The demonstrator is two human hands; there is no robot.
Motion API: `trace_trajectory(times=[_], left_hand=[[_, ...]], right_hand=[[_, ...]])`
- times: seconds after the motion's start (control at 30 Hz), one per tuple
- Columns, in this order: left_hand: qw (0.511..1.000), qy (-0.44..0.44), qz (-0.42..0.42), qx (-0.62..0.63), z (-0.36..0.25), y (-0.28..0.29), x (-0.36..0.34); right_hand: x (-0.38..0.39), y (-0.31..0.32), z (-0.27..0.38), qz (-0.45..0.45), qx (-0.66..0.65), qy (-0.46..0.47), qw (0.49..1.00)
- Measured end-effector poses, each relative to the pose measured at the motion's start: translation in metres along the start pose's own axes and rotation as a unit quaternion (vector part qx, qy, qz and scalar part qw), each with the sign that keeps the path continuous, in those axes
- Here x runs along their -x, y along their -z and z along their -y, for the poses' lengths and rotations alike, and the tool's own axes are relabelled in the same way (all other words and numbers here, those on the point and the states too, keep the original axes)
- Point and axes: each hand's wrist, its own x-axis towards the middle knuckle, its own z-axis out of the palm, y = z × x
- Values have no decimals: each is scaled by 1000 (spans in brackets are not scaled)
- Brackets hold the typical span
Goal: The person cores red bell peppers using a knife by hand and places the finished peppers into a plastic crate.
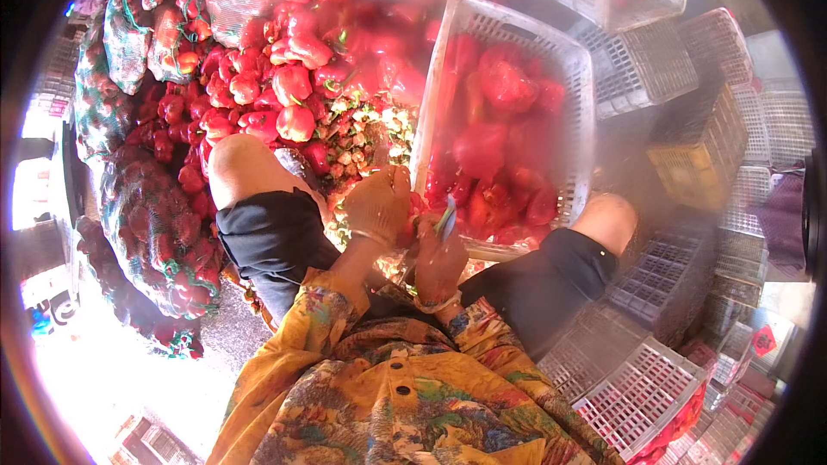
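My left hand (376, 202), seemingly in a tan glove, is curled at the centre, just left of a white plastic crate (585, 146) full of red bell peppers (482, 146); what its fingers hold is hidden. Close beside it, my right hand (439, 263) grips a small knife-like tool (445, 218) with blue on it, pointing upward. A bit of red shows between the two hands, too small to make out. Beyond my left hand, pale cores and green stems (362, 133) lie scattered beside a heap of loose red peppers (293, 86).
Mesh sacks of peppers (159, 241) are piled along the left. Stacked crates, a yellow one (689, 164) among them, crowd the right side and top right. My bent knees (603, 220) flank the work. A hazy smear blurs the upper middle and right of the picture.
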Motion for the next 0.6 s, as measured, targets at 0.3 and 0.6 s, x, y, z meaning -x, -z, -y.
trace_trajectory(times=[0.3,0.6], left_hand=[[994,26,-91,48,3,-8,1],[892,34,-124,433,23,1,-2]], right_hand=[[-75,-12,-16,11,-177,-214,960],[-38,68,33,6,-273,-108,956]])
